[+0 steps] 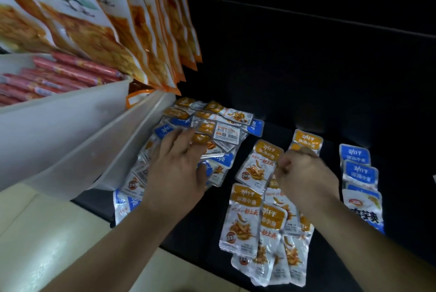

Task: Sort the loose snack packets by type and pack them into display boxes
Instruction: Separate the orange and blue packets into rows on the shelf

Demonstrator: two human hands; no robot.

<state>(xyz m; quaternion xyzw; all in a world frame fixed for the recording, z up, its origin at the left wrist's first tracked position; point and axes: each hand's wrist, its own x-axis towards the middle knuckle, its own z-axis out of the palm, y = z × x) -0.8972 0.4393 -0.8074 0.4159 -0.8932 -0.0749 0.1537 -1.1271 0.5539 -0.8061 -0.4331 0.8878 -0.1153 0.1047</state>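
Counter (203,232): left hand (177,166) flat on mixed pile (226,131); right hand (306,173) curled over orange packets (243,218), grasp unclear.

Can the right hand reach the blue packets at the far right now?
Probably yes: the blue packets lie uncovered just right of the right hand, with nothing between them.

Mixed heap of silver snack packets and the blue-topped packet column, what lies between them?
Head view: overlapping orange-topped silver packets and the right hand.
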